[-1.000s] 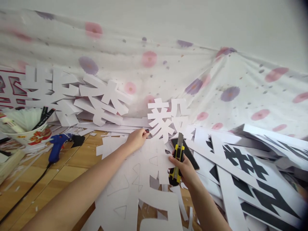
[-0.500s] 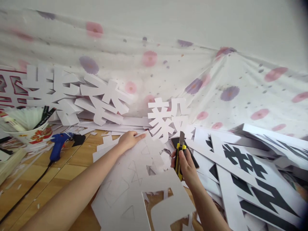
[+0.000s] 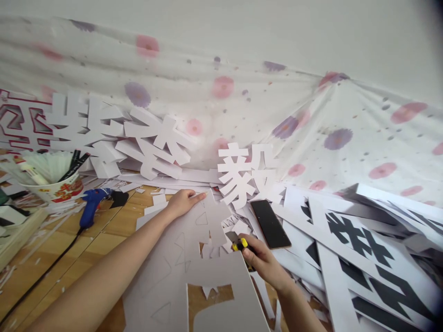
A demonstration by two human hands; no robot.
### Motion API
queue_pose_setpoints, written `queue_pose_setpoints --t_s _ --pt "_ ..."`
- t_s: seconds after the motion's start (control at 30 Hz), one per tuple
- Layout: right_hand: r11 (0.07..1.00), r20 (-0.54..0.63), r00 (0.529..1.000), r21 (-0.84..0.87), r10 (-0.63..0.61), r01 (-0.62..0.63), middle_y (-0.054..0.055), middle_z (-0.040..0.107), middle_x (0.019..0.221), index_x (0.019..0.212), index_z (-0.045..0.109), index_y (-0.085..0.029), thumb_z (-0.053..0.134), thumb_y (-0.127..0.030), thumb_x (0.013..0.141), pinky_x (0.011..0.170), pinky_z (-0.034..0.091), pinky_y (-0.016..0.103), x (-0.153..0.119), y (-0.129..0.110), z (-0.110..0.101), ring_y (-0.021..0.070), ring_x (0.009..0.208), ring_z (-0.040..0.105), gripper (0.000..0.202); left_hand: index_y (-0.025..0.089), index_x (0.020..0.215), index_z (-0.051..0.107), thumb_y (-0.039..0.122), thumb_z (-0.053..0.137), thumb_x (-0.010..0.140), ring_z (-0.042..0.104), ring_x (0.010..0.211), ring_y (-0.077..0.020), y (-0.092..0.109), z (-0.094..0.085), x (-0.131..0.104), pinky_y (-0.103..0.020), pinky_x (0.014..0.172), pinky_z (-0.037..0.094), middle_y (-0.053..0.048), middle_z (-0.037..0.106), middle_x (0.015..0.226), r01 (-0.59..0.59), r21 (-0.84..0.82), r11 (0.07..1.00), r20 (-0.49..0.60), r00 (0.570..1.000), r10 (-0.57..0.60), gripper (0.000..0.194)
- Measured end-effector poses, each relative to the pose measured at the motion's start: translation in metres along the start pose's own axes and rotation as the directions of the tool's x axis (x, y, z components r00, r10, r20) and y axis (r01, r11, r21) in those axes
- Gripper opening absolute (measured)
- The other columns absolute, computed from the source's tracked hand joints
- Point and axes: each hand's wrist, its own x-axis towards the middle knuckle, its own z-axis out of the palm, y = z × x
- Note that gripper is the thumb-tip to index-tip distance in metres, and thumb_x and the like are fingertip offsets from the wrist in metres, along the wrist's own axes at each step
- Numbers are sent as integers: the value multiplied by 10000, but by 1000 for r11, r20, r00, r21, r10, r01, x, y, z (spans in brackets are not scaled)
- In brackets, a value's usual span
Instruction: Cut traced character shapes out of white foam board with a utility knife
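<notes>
A large white foam board [image 3: 204,272] with pencil outlines and cut-out openings lies in front of me on the wooden table. My left hand [image 3: 187,202] grips its far edge, thumb on top and fingers partly hidden. In my right hand [image 3: 265,263] is a yellow and black utility knife [image 3: 242,244], its blade pointing left just over the board's right side; I cannot tell whether the blade touches it. A black smartphone [image 3: 272,223] lies just beyond that hand. Past the board stands a white cut-out character [image 3: 237,173], leaning on the covered wall.
At left are a blue glue gun [image 3: 92,210] with its cord and a paper bucket [image 3: 51,191] of glue sticks and markers. White cut-out characters [image 3: 152,143] lean along the back. Printed sheets and strips [image 3: 332,258] heap up at right.
My right hand has brought the knife down and left, from blade upright to lying toward the board. The phone it partly covered is now visible. The board has shifted slightly under my left hand.
</notes>
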Motion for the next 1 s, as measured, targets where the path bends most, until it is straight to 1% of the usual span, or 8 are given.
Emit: queue_pose_setpoints --t_s 0.1,0.17,0.3,0.43,0.6,0.77,0.87,1.0 --pt "997 -1 998 -52 -62 62 -15 438 683 739 505 -199 375 -516 837 595 346 236 1 -1 4 132 645 405 357 189 521 292 678 418 691 264 480 -96 5 2 0 -229 471 184 54 242 499 -36 -37 999 12 999 37 532" --pt "994 -9 996 -75 -86 85 -15 444 696 748 500 -202 367 -496 848 603 348 234 1 -1 4 132 650 408 338 190 521 286 677 416 694 252 478 -95 7 3 1 -230 468 183 55 231 498 -40 -53 998 24 999 41 533" --pt "991 -32 995 -100 -89 86 -3 495 730 802 527 -208 381 -436 862 627 374 233 1 -1 5 138 676 458 278 190 523 283 686 411 692 255 474 -95 7 3 3 -232 460 184 54 230 495 -29 -59 998 32 999 31 539" --pt "989 -50 992 -101 -117 112 14 529 780 859 531 -210 375 -440 866 667 395 245 2 0 7 149 722 493 278 189 523 284 684 415 693 253 475 -94 7 3 3 -232 459 184 54 228 496 -38 -70 997 38 998 41 539" --pt "980 -21 985 -101 -173 170 23 517 808 887 502 -208 365 -393 887 669 395 249 5 -1 9 141 735 486 231 187 519 308 683 416 692 273 478 -97 7 3 3 -232 459 185 51 259 487 -44 -79 996 44 998 48 536" --pt "977 0 983 -111 -186 184 17 523 811 884 493 -216 389 -350 887 670 395 243 6 -1 11 135 738 485 169 191 525 312 700 417 679 252 460 -93 9 3 5 -236 447 173 53 263 482 -6 -120 993 80 997 16 542" --pt "977 -12 983 -113 -183 181 23 528 817 891 495 -214 385 -364 887 675 400 251 5 -1 12 141 743 490 186 191 521 301 707 414 675 251 456 -91 10 2 4 -235 443 170 54 260 478 5 -142 990 88 996 7 550" --pt "972 -32 977 -117 -209 204 33 529 840 927 500 -213 368 -376 891 690 400 254 5 -3 12 146 765 494 213 187 512 342 702 430 668 254 454 -90 11 2 2 -233 449 164 55 267 470 -6 -160 987 84 996 19 546"
